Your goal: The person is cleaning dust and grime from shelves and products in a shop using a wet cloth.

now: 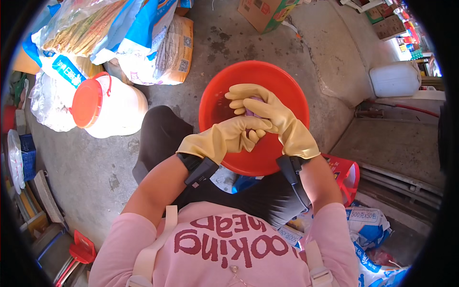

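Observation:
Both of my hands wear loose yellow rubber gloves and are close together over a round red basin [292, 143]. My right hand [270, 107] is closed round a small purple thing [255, 106], perhaps a cloth, mostly hidden by the glove. Just below it, my left hand [236, 134] is closed with curled fingers and touches the right glove near its palm. What the left fingers hold, if anything, is hidden. Black bands with small boxes sit on both wrists.
At the left stands a white bucket with a red lid [88, 103]. Behind it lie bulky plastic packages [158, 52]. A cardboard box [265, 14] is at the far side and a white jerrycan [394, 79] at the right. Blue and white packs [368, 225] lie at lower right.

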Demonstrator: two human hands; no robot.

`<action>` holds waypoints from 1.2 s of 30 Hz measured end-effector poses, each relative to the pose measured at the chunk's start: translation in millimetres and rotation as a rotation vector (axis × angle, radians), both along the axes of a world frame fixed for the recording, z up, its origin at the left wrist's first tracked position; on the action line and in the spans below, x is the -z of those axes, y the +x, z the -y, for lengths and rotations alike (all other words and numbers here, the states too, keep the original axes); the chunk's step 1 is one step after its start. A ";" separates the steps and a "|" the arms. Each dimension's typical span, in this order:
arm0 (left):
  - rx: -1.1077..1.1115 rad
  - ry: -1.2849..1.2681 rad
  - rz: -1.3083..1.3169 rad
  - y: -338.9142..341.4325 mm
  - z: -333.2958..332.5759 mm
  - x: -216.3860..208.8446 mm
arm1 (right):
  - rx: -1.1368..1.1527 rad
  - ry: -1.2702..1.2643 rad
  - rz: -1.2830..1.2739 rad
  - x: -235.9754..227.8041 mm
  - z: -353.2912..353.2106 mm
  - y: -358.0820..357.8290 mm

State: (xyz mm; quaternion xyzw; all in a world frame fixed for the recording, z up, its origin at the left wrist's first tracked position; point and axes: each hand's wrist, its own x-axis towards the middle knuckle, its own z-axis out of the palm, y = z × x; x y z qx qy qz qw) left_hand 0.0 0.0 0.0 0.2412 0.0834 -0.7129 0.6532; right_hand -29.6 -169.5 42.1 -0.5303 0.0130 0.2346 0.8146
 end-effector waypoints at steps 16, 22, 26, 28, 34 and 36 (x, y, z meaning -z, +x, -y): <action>0.259 0.800 1.435 -17.5 48.9 10.3 | 0.612 -0.342 -0.194 34.7 -19.3 -9.2; 0.483 0.870 1.627 -22.9 57.3 20.3 | 0.683 -0.349 -0.354 49.9 -9.0 -12.6; 0.305 0.926 1.776 -30.7 62.0 27.1 | 0.752 -0.247 -0.305 50.9 -6.1 -13.3; 0.282 0.822 1.430 -17.3 59.3 15.6 | 0.705 -0.323 -0.283 38.4 -9.5 -10.6; 0.119 0.228 0.361 26.1 10.9 2.1 | 0.403 -0.066 -0.133 28.2 14.3 2.2; 0.027 0.060 0.009 23.7 8.0 -1.5 | 0.269 0.078 -0.052 23.3 14.9 3.6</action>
